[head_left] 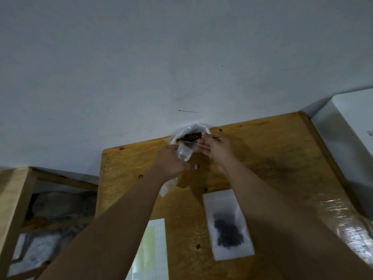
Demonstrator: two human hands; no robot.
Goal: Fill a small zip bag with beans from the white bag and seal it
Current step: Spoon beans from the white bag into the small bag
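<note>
Left hand [170, 164] grip closed on small zip bag [184, 155], which juts up just below white bag [194, 127] mouth. Right hand [216, 148] seemingly pinches white bag rim beside beans [189, 136].

2 hands [169, 161] [215, 147], 1 white bag [182, 130], 2 small zip bags [184, 154] [228, 225], 1 table [272, 150]

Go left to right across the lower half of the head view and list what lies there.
Pale wooden open-frame rack → pale gridded paper sheet → flat clear zip bag holding dark beans → glossy clear-wrapped bundle. The forearms cross over this stretch, so they are left out.
</note>
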